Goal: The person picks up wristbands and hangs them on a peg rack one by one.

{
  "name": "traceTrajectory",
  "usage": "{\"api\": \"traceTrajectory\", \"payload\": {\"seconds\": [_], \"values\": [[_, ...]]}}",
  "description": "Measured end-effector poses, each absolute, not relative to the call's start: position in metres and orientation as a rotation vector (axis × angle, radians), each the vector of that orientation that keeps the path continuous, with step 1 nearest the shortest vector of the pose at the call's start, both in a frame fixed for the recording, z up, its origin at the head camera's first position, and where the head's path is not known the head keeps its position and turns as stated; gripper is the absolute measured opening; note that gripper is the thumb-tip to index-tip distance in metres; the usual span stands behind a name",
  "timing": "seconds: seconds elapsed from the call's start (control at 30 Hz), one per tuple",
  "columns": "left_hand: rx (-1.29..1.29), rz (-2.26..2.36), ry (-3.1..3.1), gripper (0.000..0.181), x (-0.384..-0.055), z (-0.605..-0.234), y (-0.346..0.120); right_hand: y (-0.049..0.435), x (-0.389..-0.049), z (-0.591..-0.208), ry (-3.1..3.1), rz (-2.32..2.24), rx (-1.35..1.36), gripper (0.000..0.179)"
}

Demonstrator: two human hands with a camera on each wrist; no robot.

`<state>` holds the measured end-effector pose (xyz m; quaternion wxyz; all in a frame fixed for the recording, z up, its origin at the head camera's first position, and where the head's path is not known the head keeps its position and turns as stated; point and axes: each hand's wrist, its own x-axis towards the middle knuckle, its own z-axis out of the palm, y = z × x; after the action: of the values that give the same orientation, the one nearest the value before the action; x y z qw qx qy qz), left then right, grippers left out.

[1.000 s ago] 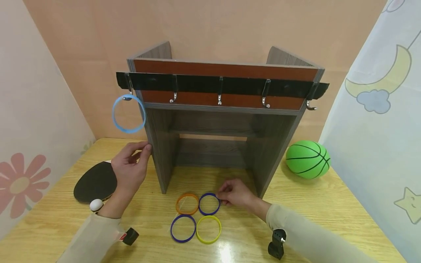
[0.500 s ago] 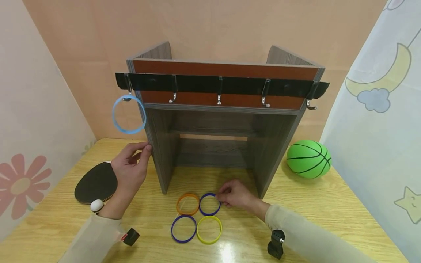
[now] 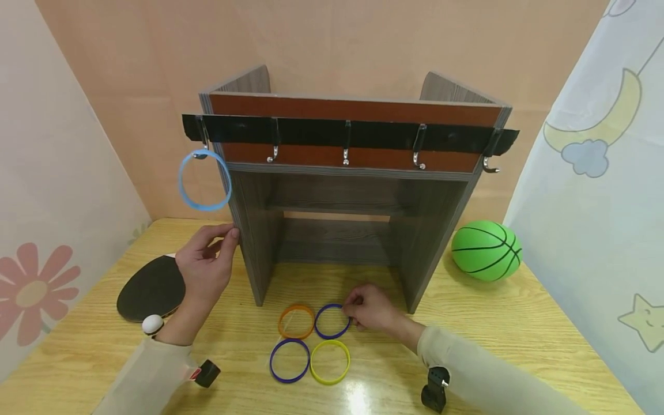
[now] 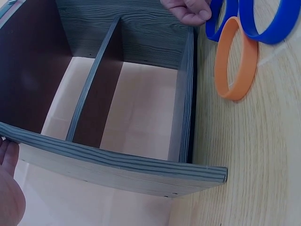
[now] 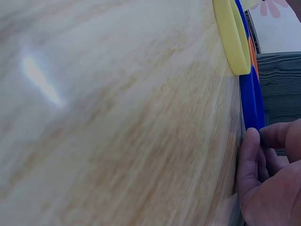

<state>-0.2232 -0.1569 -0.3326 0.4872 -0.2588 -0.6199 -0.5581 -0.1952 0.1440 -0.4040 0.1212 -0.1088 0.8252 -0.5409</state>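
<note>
My right hand (image 3: pixel 370 308) pinches the right edge of a dark blue ring (image 3: pixel 317 325) between thumb and fingertips; the right wrist view shows the grip on the blue band (image 5: pixel 251 101). That ring lies on the table beside an orange ring (image 3: pixel 280 325), a second dark blue ring (image 3: pixel 272 366) and a yellow ring (image 3: pixel 347 363). At the front edge of the grey wooden shelf's left side panel (image 3: pixel 251 248), my left hand (image 3: pixel 207 256) holds on with thumb and fingers. A light blue ring (image 3: pixel 181 187) hangs from the leftmost hook above it.
A black strip (image 3: pixel 311 131) with several metal hooks crosses the shelf's front top. Left of the shelf lie a black table tennis paddle (image 3: pixel 150 291) and a white ball (image 3: pixel 153 324). A green ball (image 3: pixel 485 251) sits to the right. Patterned cloth walls surround the table.
My right hand and the dark blue ring it pinches have shifted very slightly right. The left hand stays in place at the shelf; the other rings lie as before.
</note>
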Motion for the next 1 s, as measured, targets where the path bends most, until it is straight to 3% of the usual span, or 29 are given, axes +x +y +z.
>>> {"api": "traceTrajectory", "payload": {"seconds": [0.83, 1.0], "values": [[-0.646, -1.348, -1.504, 0.004, -0.209, -0.316, -0.149, 0.176, -0.195, -0.395, 2.121, -1.787, -0.208, 0.025], [-0.638, -1.357, -1.507, 0.005, -0.218, -0.326, -0.154, 0.180, -0.192, -0.396, 2.086, -1.847, -0.187, 0.025]]}}
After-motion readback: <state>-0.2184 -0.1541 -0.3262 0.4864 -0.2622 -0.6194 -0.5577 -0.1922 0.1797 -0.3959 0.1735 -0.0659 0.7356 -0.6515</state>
